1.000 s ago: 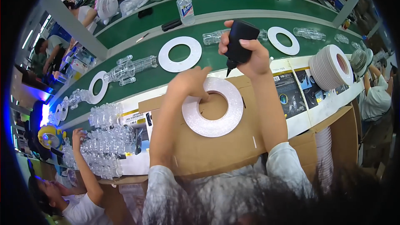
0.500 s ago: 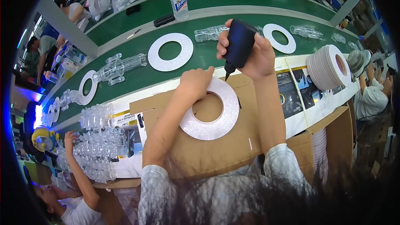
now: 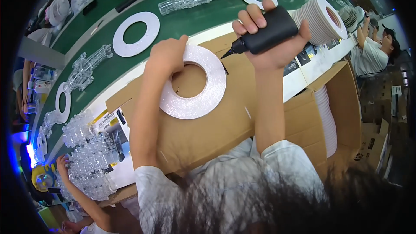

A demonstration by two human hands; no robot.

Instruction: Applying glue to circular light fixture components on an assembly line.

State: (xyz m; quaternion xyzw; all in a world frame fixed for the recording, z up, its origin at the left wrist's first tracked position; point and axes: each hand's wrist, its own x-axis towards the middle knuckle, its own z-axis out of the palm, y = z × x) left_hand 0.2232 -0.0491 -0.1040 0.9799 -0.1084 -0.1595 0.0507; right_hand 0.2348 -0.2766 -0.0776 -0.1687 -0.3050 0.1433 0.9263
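A white flat ring [image 3: 201,104] with a shiny surface lies on a sheet of brown cardboard [image 3: 212,136] in front of me. My left hand [image 3: 168,55] is closed over the ring's upper left part, its fingers mostly hidden. In my right hand [image 3: 277,57] is a black squeeze bottle [image 3: 272,30], tilted so its thin nozzle points down and left. The nozzle tip hovers near the ring's upper right rim; whether it touches cannot be told.
On the green bench, more white rings [image 3: 151,39] alternate with clear plastic pieces [image 3: 190,0]. A stack of rings [image 3: 314,21] stands at the right, above an open carton [image 3: 346,99]. Clear pieces [image 3: 93,156] crowd the left, where a co-worker's arm [image 3: 82,195] reaches in.
The view has shifted, so the bench things sit further left and higher. The bottle has tipped from nearly upright to a flatter slant. My left hand stays on the ring.
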